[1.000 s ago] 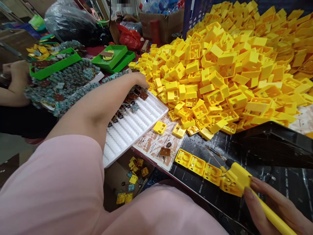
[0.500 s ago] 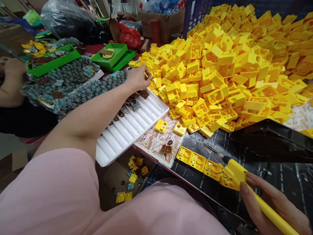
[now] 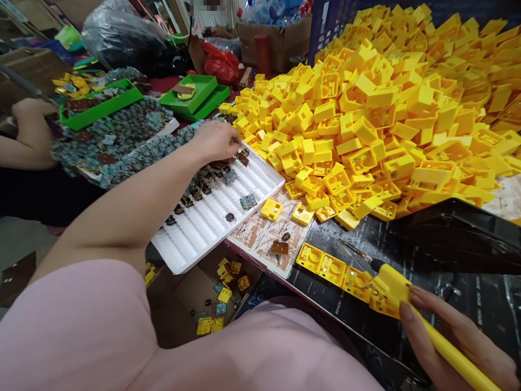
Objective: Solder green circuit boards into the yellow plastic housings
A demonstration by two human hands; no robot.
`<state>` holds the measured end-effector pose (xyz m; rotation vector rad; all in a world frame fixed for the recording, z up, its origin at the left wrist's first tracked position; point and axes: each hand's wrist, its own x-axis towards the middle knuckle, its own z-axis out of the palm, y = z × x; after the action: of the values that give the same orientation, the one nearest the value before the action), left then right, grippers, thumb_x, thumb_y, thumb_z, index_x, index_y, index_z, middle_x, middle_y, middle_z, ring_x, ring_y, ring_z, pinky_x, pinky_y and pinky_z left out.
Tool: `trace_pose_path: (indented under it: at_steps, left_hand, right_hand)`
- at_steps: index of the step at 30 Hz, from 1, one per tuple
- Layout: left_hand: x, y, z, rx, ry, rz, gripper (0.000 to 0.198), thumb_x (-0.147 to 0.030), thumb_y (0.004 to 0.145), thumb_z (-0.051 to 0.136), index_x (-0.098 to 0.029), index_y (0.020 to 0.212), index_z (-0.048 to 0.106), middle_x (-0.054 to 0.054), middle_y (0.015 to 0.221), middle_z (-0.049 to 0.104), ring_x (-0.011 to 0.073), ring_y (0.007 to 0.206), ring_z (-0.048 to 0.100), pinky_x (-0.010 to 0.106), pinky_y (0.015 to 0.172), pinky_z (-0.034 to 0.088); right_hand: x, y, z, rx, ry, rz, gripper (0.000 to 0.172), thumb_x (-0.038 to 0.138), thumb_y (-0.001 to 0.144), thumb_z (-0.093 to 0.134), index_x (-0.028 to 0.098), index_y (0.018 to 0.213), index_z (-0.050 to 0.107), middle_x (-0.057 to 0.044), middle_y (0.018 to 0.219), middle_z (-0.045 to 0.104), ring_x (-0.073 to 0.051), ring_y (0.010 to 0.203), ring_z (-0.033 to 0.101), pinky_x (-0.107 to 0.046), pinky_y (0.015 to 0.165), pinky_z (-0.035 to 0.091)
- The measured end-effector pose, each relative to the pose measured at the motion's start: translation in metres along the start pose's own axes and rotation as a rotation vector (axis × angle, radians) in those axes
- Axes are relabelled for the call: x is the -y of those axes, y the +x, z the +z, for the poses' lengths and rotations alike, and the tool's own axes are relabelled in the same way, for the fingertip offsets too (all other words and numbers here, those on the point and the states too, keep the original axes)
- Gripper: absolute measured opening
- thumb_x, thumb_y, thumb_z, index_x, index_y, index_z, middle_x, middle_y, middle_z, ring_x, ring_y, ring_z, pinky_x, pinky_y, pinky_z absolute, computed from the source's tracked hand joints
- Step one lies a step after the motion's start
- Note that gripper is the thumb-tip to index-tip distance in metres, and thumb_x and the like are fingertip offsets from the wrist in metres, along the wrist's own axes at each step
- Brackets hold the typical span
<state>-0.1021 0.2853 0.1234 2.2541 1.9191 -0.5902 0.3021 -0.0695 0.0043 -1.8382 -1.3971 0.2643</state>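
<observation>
My right hand (image 3: 456, 331) holds a yellow-handled soldering iron (image 3: 443, 342), its metal tip pointing left over the black mat (image 3: 317, 293). Below the tip runs a row of open yellow cases (image 3: 331, 269), slightly overlapped by the iron's thick yellow part. Over the upper end of the white ridged foam tray (image 3: 203, 233) is my left hand (image 3: 215, 140), its fingers bent down at brown and green circuit boards; what they grip, if anything, is hidden. Wired boards with black round parts lie along the tray. One green board (image 3: 248, 201) with a round black part (image 3: 230, 216) lies apart near its right edge.
A big heap of yellow cases (image 3: 366, 119) fills the back right. A black bin (image 3: 459, 233) stands at the right. Green trays (image 3: 191, 98) and piled circuit boards (image 3: 142, 122) are at back left, beside another person's arm (image 3: 32, 130). Below is a box (image 3: 183, 304).
My left hand has drawn back slightly left and down from the yellow heap. A green board with a round black part now shows on the foam tray. My right hand is nearly unmoved.
</observation>
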Motion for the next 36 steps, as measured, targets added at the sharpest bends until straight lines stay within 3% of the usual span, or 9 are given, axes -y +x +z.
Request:
trace_pose_path:
  at_steps: [3, 7, 12, 17, 20, 22, 25, 31, 36]
  left_hand:
    - [-0.011, 0.020, 0.005, 0.042, 0.108, 0.034, 0.046, -0.030, 0.096, 0.065, -0.016, 0.137, 0.081, 0.018, 0.158, 0.068, 0.0479, 0.158, 0.048, 0.064, 0.133, 0.032]
    - [-0.009, 0.031, 0.018, 0.077, 0.180, 0.111, 0.034, -0.034, 0.100, 0.068, -0.017, 0.124, 0.085, 0.015, 0.145, 0.077, 0.0454, 0.153, 0.054, 0.066, 0.132, 0.028]
    - [0.029, 0.026, 0.016, -0.051, -0.438, 0.100, 0.060, -0.059, 0.096, 0.071, -0.010, 0.130, 0.081, 0.011, 0.126, 0.084, 0.0348, 0.124, 0.072, 0.047, 0.118, 0.052]
    - [0.043, 0.008, 0.010, 0.092, -0.630, 0.197, 0.083, -0.089, 0.085, 0.066, -0.019, 0.127, 0.084, 0.006, 0.113, 0.085, 0.0299, 0.119, 0.077, 0.043, 0.108, 0.059]
    - [0.026, 0.009, 0.008, 0.073, -0.402, 0.092, 0.061, -0.072, 0.095, 0.066, -0.022, 0.124, 0.086, 0.003, 0.110, 0.084, 0.0290, 0.124, 0.077, 0.041, 0.112, 0.056]
    - [0.010, 0.018, 0.006, -0.051, -0.142, -0.031, 0.044, -0.046, 0.100, 0.065, -0.018, 0.127, 0.086, 0.009, 0.125, 0.083, 0.0336, 0.134, 0.072, 0.045, 0.120, 0.052]
    - [-0.009, 0.037, 0.003, -0.150, 0.043, -0.110, 0.047, -0.028, 0.106, 0.054, -0.004, 0.136, 0.080, 0.023, 0.155, 0.069, 0.0429, 0.157, 0.050, 0.061, 0.132, 0.034]
    - [-0.016, 0.086, 0.003, 0.039, 0.097, -0.160, 0.075, -0.036, 0.100, 0.071, 0.004, 0.162, 0.055, 0.026, 0.176, 0.049, 0.0427, 0.165, 0.039, 0.073, 0.138, 0.015]
    - [-0.013, 0.100, 0.005, 0.103, 0.151, -0.161, 0.067, -0.027, 0.103, 0.065, 0.000, 0.164, 0.055, 0.025, 0.176, 0.049, 0.0411, 0.161, 0.047, 0.075, 0.136, 0.018]
  right_hand:
    - [0.003, -0.004, -0.006, 0.033, 0.051, 0.004, 0.029, 0.054, 0.095, 0.086, 0.029, 0.110, 0.081, -0.004, 0.101, 0.086, -0.029, 0.085, 0.083, -0.042, 0.076, 0.067]
    - [0.006, -0.006, -0.011, 0.028, 0.045, 0.038, 0.025, 0.050, 0.096, 0.087, 0.031, 0.112, 0.083, -0.003, 0.106, 0.086, -0.027, 0.085, 0.083, -0.039, 0.073, 0.065]
    - [0.011, -0.003, -0.009, 0.026, 0.045, 0.077, 0.023, 0.048, 0.096, 0.087, 0.034, 0.113, 0.082, -0.002, 0.107, 0.086, -0.027, 0.087, 0.083, -0.040, 0.074, 0.064]
    - [0.009, 0.002, -0.008, 0.077, 0.019, -0.001, 0.022, 0.050, 0.098, 0.084, 0.034, 0.114, 0.081, -0.003, 0.106, 0.086, -0.027, 0.085, 0.083, -0.040, 0.070, 0.065]
    - [0.007, 0.004, -0.010, 0.103, 0.018, -0.038, 0.021, 0.049, 0.100, 0.082, 0.033, 0.114, 0.081, -0.003, 0.107, 0.086, -0.026, 0.084, 0.084, -0.038, 0.070, 0.067]
    - [0.007, 0.005, -0.011, 0.093, 0.012, -0.059, 0.021, 0.049, 0.101, 0.082, 0.033, 0.114, 0.081, -0.003, 0.105, 0.086, -0.025, 0.080, 0.083, -0.037, 0.067, 0.066]
    - [0.006, 0.005, -0.011, 0.065, -0.004, -0.078, 0.022, 0.050, 0.100, 0.082, 0.032, 0.113, 0.080, -0.002, 0.100, 0.086, -0.024, 0.075, 0.082, -0.037, 0.063, 0.064]
    - [0.005, -0.001, -0.011, 0.082, 0.033, 0.034, 0.027, 0.053, 0.099, 0.083, 0.032, 0.115, 0.080, -0.004, 0.110, 0.086, -0.029, 0.094, 0.084, -0.041, 0.083, 0.067]
    - [0.009, 0.003, -0.012, 0.052, -0.014, 0.022, 0.028, 0.056, 0.098, 0.083, 0.031, 0.111, 0.081, -0.002, 0.100, 0.086, -0.024, 0.077, 0.082, -0.037, 0.065, 0.064]
